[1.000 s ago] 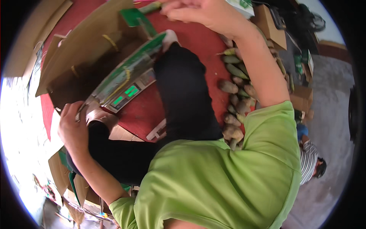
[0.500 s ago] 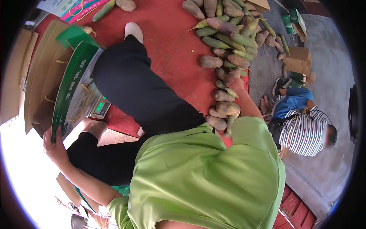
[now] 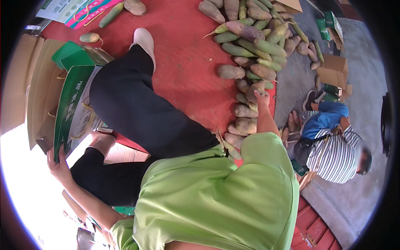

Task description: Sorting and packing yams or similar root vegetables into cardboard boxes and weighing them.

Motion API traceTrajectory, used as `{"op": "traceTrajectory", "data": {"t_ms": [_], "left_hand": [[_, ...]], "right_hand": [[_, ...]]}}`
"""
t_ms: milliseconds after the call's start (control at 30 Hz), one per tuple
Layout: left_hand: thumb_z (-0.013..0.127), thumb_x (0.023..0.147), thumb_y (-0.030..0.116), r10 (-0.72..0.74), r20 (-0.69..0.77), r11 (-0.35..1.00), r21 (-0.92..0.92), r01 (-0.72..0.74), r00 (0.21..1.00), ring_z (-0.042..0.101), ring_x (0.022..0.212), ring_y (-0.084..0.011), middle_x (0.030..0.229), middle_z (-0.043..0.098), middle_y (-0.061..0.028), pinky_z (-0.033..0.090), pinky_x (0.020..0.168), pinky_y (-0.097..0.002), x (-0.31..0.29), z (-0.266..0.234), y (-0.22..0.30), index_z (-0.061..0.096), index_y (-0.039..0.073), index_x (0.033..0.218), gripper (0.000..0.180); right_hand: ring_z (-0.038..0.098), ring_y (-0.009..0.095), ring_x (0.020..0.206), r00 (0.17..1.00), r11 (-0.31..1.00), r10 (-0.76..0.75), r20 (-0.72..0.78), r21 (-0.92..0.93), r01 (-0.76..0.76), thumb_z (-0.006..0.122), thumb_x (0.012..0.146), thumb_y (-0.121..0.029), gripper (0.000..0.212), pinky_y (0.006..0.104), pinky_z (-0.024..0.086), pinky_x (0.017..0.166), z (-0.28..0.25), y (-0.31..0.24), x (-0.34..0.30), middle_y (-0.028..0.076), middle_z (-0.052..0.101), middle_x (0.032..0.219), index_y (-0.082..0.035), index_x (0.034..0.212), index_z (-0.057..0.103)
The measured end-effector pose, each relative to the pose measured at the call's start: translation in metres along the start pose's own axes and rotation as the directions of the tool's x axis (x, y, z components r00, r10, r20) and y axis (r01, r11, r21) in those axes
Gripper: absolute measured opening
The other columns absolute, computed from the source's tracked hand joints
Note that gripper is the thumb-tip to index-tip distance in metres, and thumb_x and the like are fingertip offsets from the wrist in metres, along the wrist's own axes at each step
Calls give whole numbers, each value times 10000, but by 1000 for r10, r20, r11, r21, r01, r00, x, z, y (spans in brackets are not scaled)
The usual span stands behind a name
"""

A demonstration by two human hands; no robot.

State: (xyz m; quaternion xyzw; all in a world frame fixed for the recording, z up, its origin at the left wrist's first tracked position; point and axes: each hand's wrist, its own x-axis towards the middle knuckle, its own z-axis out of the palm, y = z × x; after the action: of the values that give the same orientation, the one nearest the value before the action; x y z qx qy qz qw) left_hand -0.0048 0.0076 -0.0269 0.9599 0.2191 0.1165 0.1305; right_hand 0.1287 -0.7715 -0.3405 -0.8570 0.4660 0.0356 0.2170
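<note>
Right hand at a brown root, left hand pinching a green flap.

Our brown root lies near the right edge of the red mat, with our right fingers partly curled against its lower end; whether they have a firm hold we cannot tell. Other roots crowd around it and spill past that edge onto the grey floor. Towards the mat's left edge, our left thumb and fingers are nearly closed on the lower corner of the flap, beside our bent leg. We judge that a weak hold on one end could let the root slip, its removal could set leaning neighbours rolling, and a hard left-hand tug could crease the cardboard.
</note>
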Motion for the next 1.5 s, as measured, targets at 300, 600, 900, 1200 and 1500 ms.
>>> {"op": "traceTrajectory", "data": {"t_ms": [300, 600, 900, 1200, 1500], "left_hand": [[677, 825, 19, -47, -20, 998, -42, 46, 999, 550, 725, -186, 781, 591, -89, 440, 677, -291, -3, -7, 13, 640, -11, 894, 83], [708, 750, 16, -87, -12, 995, -57, 87, 996, 591, 754, -268, 763, 603, -99, 461, 713, -344, 2, -13, 39, 667, 9, 841, 100], [616, 788, -1, -30, 70, 999, -24, 31, 997, 600, 842, -306, 857, 627, -117, 483, 749, -382, -3, -25, 36, 660, 4, 865, 89], [666, 653, 39, 14, 116, 999, 41, -19, 993, 595, 865, -220, 830, 573, -22, 491, 753, -368, -6, -34, 35, 654, 122, 861, 224], [612, 746, 25, 6, 131, 1000, 19, -8, 991, 599, 839, -257, 844, 594, -46, 483, 723, -383, -3, -37, 30, 674, 90, 900, 179]], "right_hand": [[571, 284, 1088, 968, 968, 180, 173, 146, -206, 906, 537, -127, 904, 391, 457, 947, 7, -54, -29, 143, 565, 1221, 61, 1293, 448], [612, 249, 966, 903, 966, -2, 430, 235, -110, 840, 584, -87, 684, 376, 519, 827, -6, -81, -76, 117, 614, 1108, 46, 1193, 558], [609, 228, 965, 512, 862, -477, 715, 495, 112, 789, 649, -48, 628, 347, 486, 859, -38, -283, -190, 97, 626, 1088, 30, 1211, 521], [513, 206, 1188, -211, 268, -837, 506, 713, 648, 819, 563, -109, 861, 347, 403, 1016, -135, -511, -397, 100, 535, 1272, 7, 1330, 444], [526, 342, 1136, -588, -470, -300, 751, 420, 776, 805, 568, -167, 736, 413, 451, 954, -31, -557, -576, 164, 573, 1201, -20, 1230, 521]]}}
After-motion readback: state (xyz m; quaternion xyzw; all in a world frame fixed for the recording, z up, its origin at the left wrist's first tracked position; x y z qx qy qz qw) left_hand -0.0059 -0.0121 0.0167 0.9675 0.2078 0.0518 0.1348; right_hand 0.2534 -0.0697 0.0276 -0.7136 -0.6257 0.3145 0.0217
